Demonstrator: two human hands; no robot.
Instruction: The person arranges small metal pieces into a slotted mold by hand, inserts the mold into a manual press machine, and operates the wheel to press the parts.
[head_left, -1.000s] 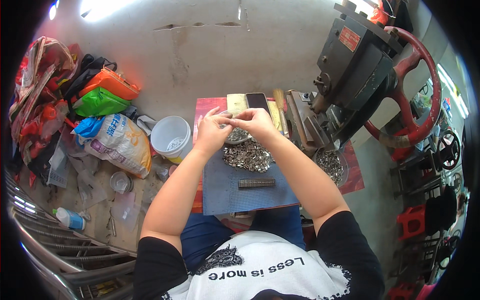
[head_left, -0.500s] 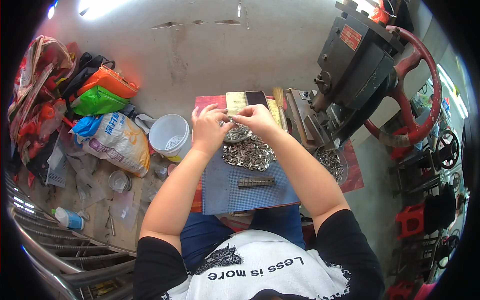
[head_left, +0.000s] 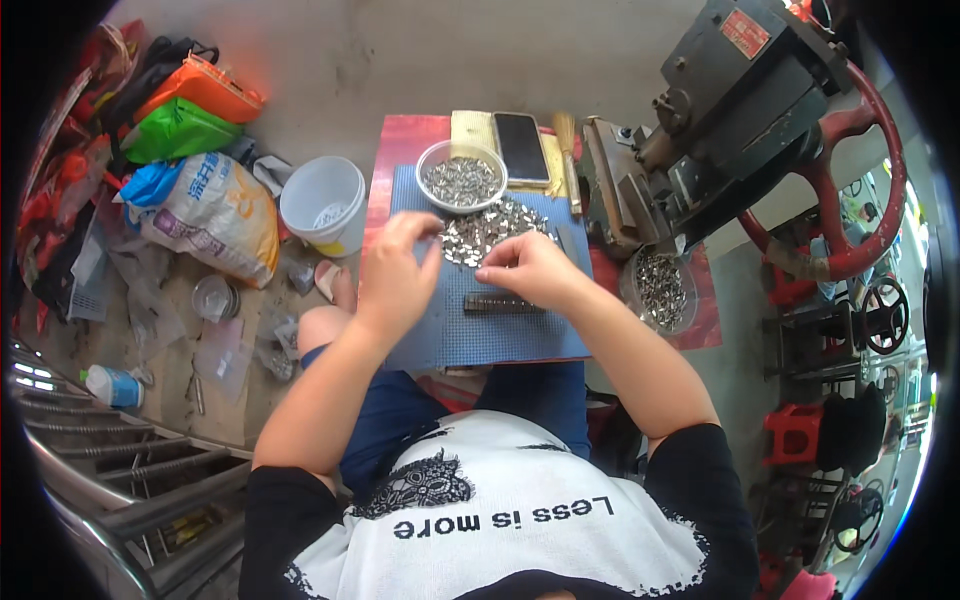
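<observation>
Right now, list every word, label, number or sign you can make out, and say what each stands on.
Shirt: bold black lettering on white, upside down in this view; legible, but I won't copy the wording.
Sack: large blue characters and purple print on white; not copied either.
Red plate on the machine: pale print, too small to read.
Bottle: marks on blue, too small to read.

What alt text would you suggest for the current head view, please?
A person's left hand and right hand are over a blue textured mat, near a heap of small metal pieces and a row of metal blocks. Beyond are a bowl of metal bits and a smartphone; a press with a red handwheel stands at right.
</observation>
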